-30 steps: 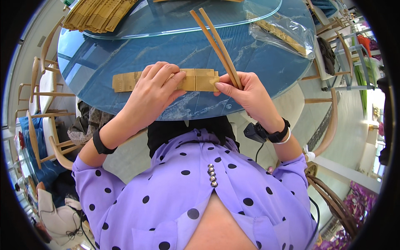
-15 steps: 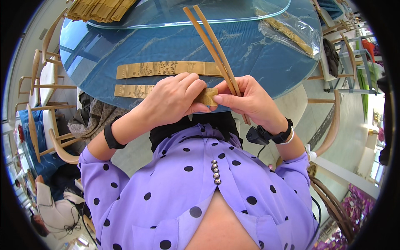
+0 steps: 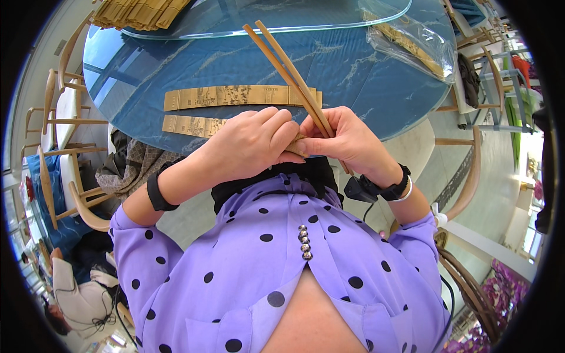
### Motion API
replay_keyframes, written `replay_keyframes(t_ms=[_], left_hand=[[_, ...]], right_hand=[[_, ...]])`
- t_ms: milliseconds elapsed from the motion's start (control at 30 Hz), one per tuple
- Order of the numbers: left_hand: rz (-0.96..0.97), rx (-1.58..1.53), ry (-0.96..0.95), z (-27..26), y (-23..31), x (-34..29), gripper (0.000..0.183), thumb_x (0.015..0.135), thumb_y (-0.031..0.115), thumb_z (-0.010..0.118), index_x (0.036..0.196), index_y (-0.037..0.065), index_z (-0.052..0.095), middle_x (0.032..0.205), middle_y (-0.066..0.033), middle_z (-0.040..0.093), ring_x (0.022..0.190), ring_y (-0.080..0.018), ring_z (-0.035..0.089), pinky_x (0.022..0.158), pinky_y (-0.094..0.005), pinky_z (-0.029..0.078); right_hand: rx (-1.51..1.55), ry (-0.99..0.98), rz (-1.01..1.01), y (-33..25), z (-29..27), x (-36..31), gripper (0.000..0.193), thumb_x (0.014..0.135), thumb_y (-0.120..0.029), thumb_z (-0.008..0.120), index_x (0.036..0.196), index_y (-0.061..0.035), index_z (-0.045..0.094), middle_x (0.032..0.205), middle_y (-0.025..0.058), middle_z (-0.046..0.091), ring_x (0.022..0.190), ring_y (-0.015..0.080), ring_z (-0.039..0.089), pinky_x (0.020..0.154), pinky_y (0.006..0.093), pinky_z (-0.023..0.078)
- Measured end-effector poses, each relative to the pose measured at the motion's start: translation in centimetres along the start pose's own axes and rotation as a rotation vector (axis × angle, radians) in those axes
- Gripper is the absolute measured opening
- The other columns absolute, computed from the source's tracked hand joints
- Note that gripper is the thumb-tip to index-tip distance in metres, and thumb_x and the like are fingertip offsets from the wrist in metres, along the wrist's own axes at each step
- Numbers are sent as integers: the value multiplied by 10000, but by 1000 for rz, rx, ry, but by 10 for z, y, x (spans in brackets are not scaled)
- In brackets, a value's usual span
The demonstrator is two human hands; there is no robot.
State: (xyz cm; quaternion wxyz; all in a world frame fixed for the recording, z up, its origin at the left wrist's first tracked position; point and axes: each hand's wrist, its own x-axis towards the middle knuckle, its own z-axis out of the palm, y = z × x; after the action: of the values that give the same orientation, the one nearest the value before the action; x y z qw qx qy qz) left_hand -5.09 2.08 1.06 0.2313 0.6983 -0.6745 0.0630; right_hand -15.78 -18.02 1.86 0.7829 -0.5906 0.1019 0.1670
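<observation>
Gripped in my right hand (image 3: 344,140) is a pair of brown wooden chopsticks (image 3: 303,92), slanting up and left over the table. Its thumb and fingers also meet the folded end of a gold-brown paper sleeve. My left hand (image 3: 254,140) curls closed over that printed paper sleeve (image 3: 191,125), whose far left part emerges beyond my knuckles. The part under my palm is hidden. Just behind my hands a second long gold paper sleeve (image 3: 220,95) with dark print lies flat, its right end passing behind the chopsticks.
The blue marbled table (image 3: 132,67) carries a glass turntable (image 3: 271,32). A stack of gold sleeves (image 3: 138,13) sits at far left, a clear plastic bag (image 3: 406,44) holding gold strips at far right. Wooden chairs (image 3: 65,122) and a patterned cloth item (image 3: 135,167) stand left.
The chopsticks' upper ends have moved left and toward me. The sleeve's end between my hands has tilted and shows less of its face. Both hands remain close together.
</observation>
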Motion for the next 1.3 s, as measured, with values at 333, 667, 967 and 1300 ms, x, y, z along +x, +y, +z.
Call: replay_keyframes(t_ms=[333,667,967,1300], left_hand=[[-9,63,35,-1,-1,1,332,883,332,740,917,74,533,823,-32,518,761,-180,591,643,-312,504],[-58,93,163,-14,-20,-7,432,825,335,806,993,30,551,910,-97,603,815,-261,647,703,-340,547],[-85,125,157,-23,-25,-7,473,815,342,812,1038,14,554,954,-116,634,821,-268,660,706,-345,551],[-90,95,117,-23,-26,-5,453,822,354,800,999,27,541,913,-101,610,804,-259,646,699,-341,541]], right_hand=[[-189,117,-75,3,1,-2,171,875,-116,793,917,11,685,767,-31,628,678,23,526,595,212,430],[-1266,520,-754,-26,-44,-51,284,834,-254,826,1010,-43,755,726,47,591,595,159,521,517,280,391],[-1559,548,-957,-27,-49,-63,453,657,-231,888,1069,-74,785,750,20,609,633,168,572,513,294,423],[-1554,520,-880,-37,-53,-60,424,653,-234,889,1036,-87,783,752,27,612,622,173,582,508,297,436]])
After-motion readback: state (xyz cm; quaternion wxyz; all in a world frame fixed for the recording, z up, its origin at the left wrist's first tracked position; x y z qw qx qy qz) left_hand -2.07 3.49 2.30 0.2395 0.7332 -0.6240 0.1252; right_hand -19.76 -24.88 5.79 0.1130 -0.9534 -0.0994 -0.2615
